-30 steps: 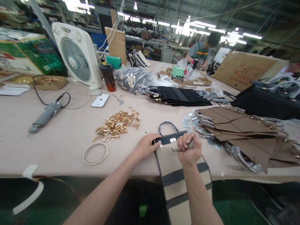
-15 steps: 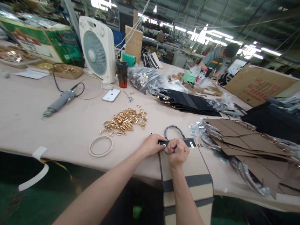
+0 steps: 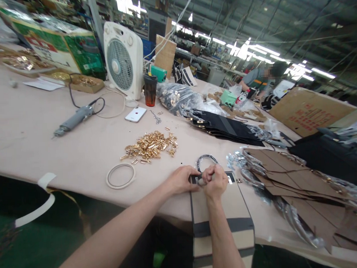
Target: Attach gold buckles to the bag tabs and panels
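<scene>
A: What are you seeing on the left?

B: A box [image 3: 60, 52] is standing on the table [image 3: 29, 129], and a driver [image 3: 74, 121] is lying in front of it. Then a roll of tape [image 3: 124, 186] is lying flat near the front edge, and a fan [image 3: 121, 61] is standing farther back

A: And next?

B: A phone [image 3: 135, 114] is lying back up. Gold parts [image 3: 151, 144] are lying in a loose heap, and behind them a cup [image 3: 150, 92] is standing beside the fan

A: Where is the bag [image 3: 233, 206] lying?

B: Right of the heap, its top resting on the table and its lower part reaching past the front edge. The left grip [image 3: 181, 180] is touching its top left corner; how tightly it is closing, I can't tell

A: And the right grip [image 3: 215, 183]?

B: It is clenching a pale tool [image 3: 201, 181], mostly hidden, over the bag's dark top band. A handle [image 3: 198, 163] is looping up behind

A: Farther right?

B: A black stack [image 3: 225, 126] is lying beyond the handle, a person [image 3: 249, 78] is leaning over the far side, a brown stack [image 3: 285, 171] is spreading beside the bag, and a carton [image 3: 312, 109] is standing behind that
</scene>
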The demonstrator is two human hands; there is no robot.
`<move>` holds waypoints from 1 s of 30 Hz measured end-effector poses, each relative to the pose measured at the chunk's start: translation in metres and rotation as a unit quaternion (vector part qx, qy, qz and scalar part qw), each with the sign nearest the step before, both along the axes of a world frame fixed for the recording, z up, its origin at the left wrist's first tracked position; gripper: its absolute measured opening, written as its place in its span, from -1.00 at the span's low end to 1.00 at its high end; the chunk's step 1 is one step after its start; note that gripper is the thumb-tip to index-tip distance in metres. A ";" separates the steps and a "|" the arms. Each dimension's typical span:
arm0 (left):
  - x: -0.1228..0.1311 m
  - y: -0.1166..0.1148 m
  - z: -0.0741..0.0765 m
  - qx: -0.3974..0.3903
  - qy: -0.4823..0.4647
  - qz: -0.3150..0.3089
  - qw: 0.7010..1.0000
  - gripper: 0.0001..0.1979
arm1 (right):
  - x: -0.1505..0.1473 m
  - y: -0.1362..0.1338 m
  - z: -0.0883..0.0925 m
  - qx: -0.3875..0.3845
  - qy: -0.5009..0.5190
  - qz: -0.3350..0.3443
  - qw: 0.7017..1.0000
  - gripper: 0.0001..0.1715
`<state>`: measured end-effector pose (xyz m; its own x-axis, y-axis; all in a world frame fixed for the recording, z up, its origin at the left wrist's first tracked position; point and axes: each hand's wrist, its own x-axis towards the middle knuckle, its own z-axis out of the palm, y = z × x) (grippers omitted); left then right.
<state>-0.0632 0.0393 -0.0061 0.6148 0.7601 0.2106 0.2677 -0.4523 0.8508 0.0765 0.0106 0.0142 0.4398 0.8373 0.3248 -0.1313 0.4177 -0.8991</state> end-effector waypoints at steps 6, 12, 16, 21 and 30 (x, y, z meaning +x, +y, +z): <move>0.000 0.004 -0.004 0.008 0.035 0.003 0.999 -0.56 | 0.003 0.026 0.010 -0.040 0.029 0.044 0.998 -0.51; 0.001 0.006 -0.007 0.026 0.046 -0.011 0.999 -0.64 | -0.004 0.043 0.001 -0.113 -0.056 0.072 0.989 -0.45; 0.001 0.006 -0.009 0.006 0.030 -0.012 0.999 -0.64 | -0.004 0.036 -0.001 -0.120 -0.143 0.104 0.977 -0.42; -0.001 0.005 -0.006 0.011 0.003 -0.026 1.000 -0.68 | -0.001 0.019 0.003 -0.073 -0.162 0.085 0.980 -0.43; -0.001 0.001 -0.005 0.021 -0.015 -0.021 0.999 -0.65 | 0.002 0.004 0.015 0.016 -0.055 0.144 0.988 -0.45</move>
